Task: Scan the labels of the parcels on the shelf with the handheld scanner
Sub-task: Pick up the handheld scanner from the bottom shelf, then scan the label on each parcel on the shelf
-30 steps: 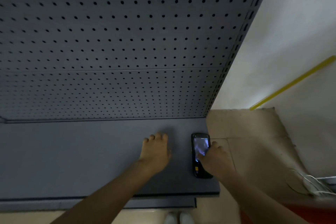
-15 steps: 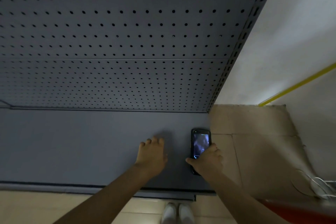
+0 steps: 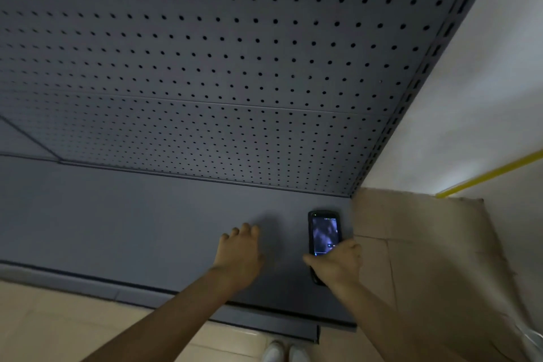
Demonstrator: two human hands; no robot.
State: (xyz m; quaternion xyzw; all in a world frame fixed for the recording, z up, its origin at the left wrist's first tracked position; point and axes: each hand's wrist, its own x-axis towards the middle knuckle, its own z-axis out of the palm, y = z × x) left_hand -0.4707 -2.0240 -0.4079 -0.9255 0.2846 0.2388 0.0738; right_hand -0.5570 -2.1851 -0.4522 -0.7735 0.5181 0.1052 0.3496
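A dark handheld scanner point(image 3: 324, 232) lies flat on the grey shelf point(image 3: 117, 229) near its right end, with its screen lit and facing up. My right hand point(image 3: 338, 264) wraps the scanner's lower half, thumb on its left side and fingers over its right edge. My left hand point(image 3: 239, 253) rests palm down on the shelf to the left of the scanner, fingers slightly spread and holding nothing. No parcel is in view.
A grey pegboard back panel point(image 3: 205, 67) rises behind the shelf. To the right are a white wall point(image 3: 484, 97) with a yellow stripe point(image 3: 493, 173) and beige floor tiles point(image 3: 426, 258). My white shoes point(image 3: 285, 353) show below the shelf's front edge.
My right hand has slid from the scanner's screen to its lower half and closed around it. The left hand stays flat on the shelf. The view has tilted a little.
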